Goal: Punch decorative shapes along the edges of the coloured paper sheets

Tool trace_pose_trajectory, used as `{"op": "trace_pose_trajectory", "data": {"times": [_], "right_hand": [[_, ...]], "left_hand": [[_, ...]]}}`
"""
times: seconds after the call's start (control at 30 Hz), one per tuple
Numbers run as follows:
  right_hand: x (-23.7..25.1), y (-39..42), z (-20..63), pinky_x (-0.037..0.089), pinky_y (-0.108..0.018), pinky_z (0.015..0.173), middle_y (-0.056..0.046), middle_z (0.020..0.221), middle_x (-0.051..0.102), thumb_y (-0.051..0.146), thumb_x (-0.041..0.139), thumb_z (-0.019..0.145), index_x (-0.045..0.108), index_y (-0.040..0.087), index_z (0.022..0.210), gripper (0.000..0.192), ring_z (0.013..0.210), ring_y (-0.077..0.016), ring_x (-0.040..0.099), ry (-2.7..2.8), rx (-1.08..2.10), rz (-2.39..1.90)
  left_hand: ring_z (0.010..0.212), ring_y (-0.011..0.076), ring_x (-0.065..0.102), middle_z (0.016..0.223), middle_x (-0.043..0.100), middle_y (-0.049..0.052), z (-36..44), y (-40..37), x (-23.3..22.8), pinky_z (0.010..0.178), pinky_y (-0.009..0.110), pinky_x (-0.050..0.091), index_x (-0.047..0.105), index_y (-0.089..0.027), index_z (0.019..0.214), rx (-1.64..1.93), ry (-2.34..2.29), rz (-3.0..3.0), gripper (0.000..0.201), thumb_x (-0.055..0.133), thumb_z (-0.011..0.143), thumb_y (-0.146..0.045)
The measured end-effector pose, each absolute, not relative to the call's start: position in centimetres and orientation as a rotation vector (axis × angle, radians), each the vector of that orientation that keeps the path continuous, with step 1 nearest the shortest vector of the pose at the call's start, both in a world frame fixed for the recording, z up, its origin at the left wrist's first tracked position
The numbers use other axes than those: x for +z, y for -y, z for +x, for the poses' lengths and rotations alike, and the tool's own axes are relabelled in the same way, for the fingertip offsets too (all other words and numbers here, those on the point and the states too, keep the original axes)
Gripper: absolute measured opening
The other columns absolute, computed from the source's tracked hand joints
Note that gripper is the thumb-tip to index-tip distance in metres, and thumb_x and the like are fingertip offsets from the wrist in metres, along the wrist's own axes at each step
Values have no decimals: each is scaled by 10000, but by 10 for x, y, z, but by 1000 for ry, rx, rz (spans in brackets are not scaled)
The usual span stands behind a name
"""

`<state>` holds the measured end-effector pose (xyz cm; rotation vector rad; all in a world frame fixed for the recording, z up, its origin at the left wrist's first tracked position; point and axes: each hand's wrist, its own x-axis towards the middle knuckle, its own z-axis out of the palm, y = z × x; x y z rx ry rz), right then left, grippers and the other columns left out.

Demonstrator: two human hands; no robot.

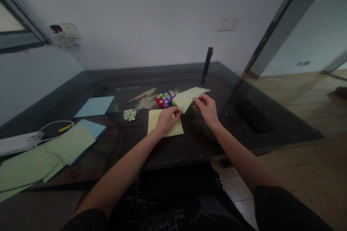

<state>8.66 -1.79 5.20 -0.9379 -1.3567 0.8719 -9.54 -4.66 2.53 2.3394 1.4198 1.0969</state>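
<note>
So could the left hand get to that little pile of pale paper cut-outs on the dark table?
Probably yes: the pile of pale paper cut-outs lies open, left of the left hand, though that hand pinches the pale green sheet.

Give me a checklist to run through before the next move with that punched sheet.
1. Both hands on the lifted sheet: left hand at its lower corner, right hand at its right edge. Ok.
2. Sheet off the table: ok.
3. Second punched sheet lies flat under the left hand: ok.
4. Punches clustered just behind, close to the sheet: ok.
5. Cutouts piled apart, to the left: ok.
6. Firmness of each grip: cannot tell.
</note>
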Motion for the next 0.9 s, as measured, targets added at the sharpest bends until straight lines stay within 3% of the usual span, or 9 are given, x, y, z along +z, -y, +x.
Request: {"op": "trace_pose_trajectory", "data": {"times": [0.4, 0.9], "right_hand": [[57, 12, 95, 444, -228, 491, 22, 637, 585, 368, 630, 772, 539, 206, 725, 191, 571, -114, 576, 1222, 780, -843], [58, 14, 95, 442, -234, 497, 22, 631, 594, 334, 631, 777, 554, 205, 727, 159, 564, -112, 571, 1228, 801, -832]], "left_hand": [[831, 194, 579, 808, 657, 47, -87, 31, 1, 779, 311, 435, 665, -185, 795, 819, -1484, 2481, 63, 602, 791, -186], [944, 206, 579, 1000, 651, 70, -89, 39, 12, 855, 355, 450, 692, -215, 1034, 764, -1359, 2631, 245, 522, 857, -221]]}}
